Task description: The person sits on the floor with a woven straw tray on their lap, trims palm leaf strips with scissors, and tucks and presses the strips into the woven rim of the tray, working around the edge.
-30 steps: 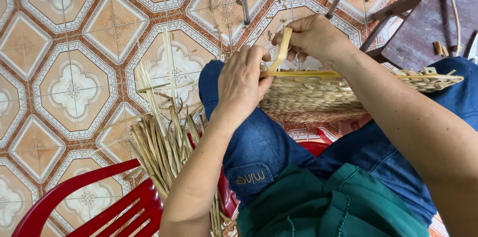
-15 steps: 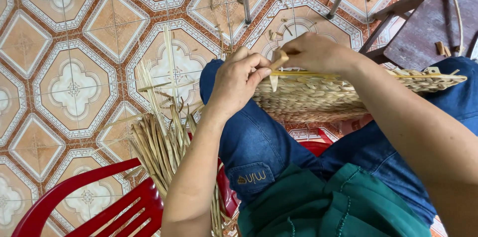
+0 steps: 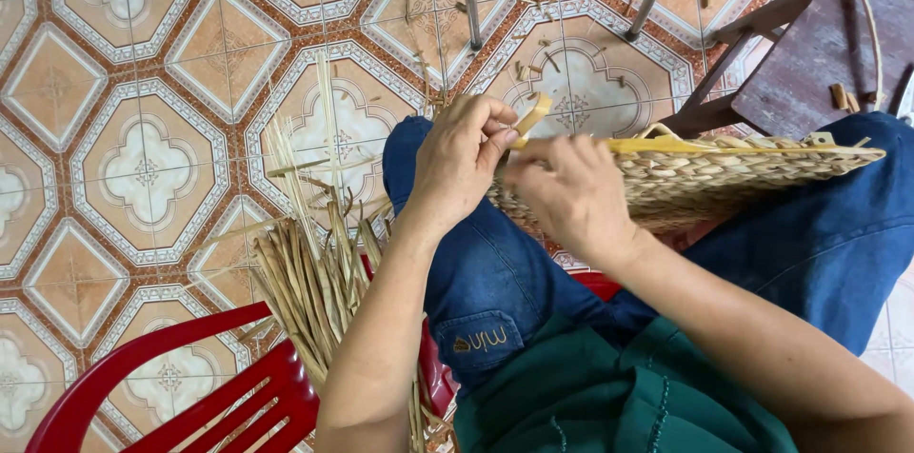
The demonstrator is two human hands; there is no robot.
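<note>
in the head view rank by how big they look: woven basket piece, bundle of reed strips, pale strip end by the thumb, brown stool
1. bundle of reed strips
2. woven basket piece, close to the bundle, partly hidden by the hands
3. brown stool, cut off by the frame, so unsure
4. pale strip end

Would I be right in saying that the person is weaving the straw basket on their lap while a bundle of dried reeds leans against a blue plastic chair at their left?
Not quite: the plastic chair is red, not blue, as the head view shows. The rest holds: both the left hand and right hand work the straw basket on the lap, and the dried reeds lean by that chair.

head-worn view, steeply down, close
</note>
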